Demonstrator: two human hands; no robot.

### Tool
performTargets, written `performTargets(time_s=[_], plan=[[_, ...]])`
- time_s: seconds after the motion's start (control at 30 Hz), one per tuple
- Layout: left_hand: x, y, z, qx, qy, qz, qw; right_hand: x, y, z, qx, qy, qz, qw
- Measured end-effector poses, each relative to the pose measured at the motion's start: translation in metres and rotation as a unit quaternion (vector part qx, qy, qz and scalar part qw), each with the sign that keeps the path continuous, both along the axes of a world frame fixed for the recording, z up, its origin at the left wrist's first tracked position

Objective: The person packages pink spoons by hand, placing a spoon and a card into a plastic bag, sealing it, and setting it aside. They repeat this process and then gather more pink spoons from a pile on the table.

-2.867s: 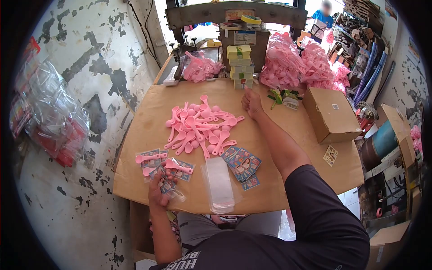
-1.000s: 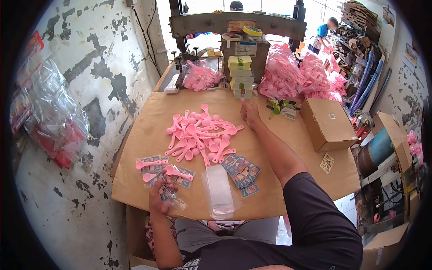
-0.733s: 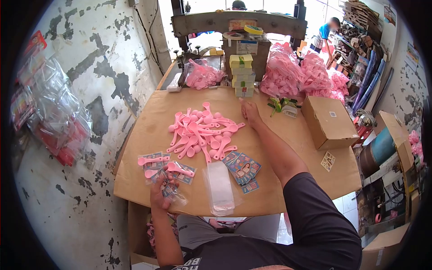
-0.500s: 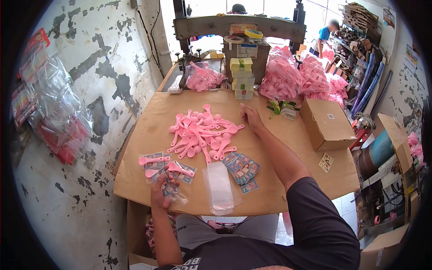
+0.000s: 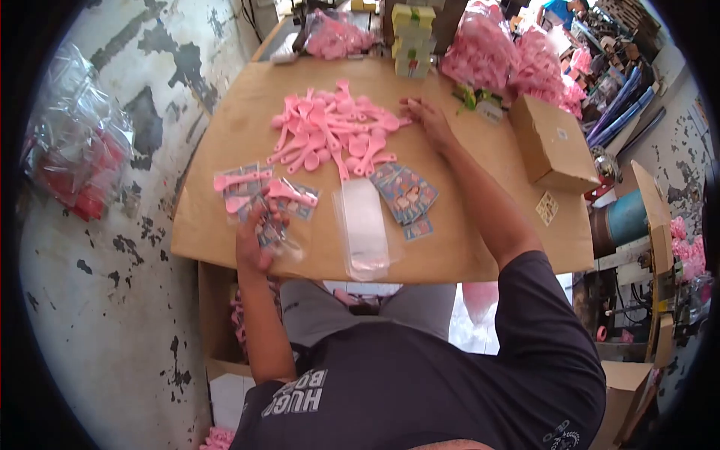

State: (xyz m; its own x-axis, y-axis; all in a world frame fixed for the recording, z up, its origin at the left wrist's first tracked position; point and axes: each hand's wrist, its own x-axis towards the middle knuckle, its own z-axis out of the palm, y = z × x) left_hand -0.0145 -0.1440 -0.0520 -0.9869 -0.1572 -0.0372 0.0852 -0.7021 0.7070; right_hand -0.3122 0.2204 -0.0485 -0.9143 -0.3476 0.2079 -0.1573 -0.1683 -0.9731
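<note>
Left hand (image 5: 253,241) is resting at the near left edge of the table (image 5: 225,112), fingers curled over a packet (image 5: 274,234), a clear bag with a printed card inside; grip looks loose, partly closed. More packets (image 5: 244,180) with pink spoons on top are lying just beyond it.

Right hand (image 5: 424,116) is reaching across the table, fingers half open and spread, tips touching the right edge of the spoon pile (image 5: 334,131); cannot tell if it is pinching a spoon. Pile is sitting mid-table, loose pink spoons overlapping.

Stack of clear bags (image 5: 364,225) is lying near the front edge, between the two arms. Printed cards (image 5: 406,193) are fanned just right of it, pictures too small to read. One small card (image 5: 547,208) is lying well apart near the right edge.

Cardboard box (image 5: 553,142) is sitting to the right, with a small label, unreadable. Bagged pink spoons (image 5: 502,60) are piled at the far right. Stacked yellow-green boxes (image 5: 412,34) are standing at the far edge, print illegible.

Shirt (image 5: 390,397) is showing white lettering, seen upside down, "HUG" and "BO" legible, the rest cut off.
</note>
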Motion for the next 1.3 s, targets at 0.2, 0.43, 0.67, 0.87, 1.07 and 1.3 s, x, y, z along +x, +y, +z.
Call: performTargets(time_s=[0.2,0.43,0.67,0.87,1.07,1.3], plan=[[-0.002,0.0,0.007,0.016,0.039,-0.031,0.999,-0.002,0.001,-0.003,0.072,0.075,0.035,0.994],[-0.005,0.0,0.005,0.023,0.045,-0.036,0.998,0.024,-0.011,0.013,0.273,0.305,-0.042,0.912],[-0.006,0.0,0.003,-0.004,0.028,-0.038,0.999,0.022,-0.009,0.011,0.292,0.361,-0.051,0.884],[-0.005,0.004,0.007,-0.022,0.018,-0.004,1.0,0.015,-0.004,0.008,0.184,0.236,-0.073,0.951],[-0.002,0.007,0.011,-0.004,0.023,0.0,1.0,0.007,0.0,-0.001,0.179,0.361,-0.158,0.902],[-0.001,0.005,0.006,-0.002,0.035,-0.011,0.999,0.008,0.015,0.001,-0.134,-0.003,-0.075,0.988]])
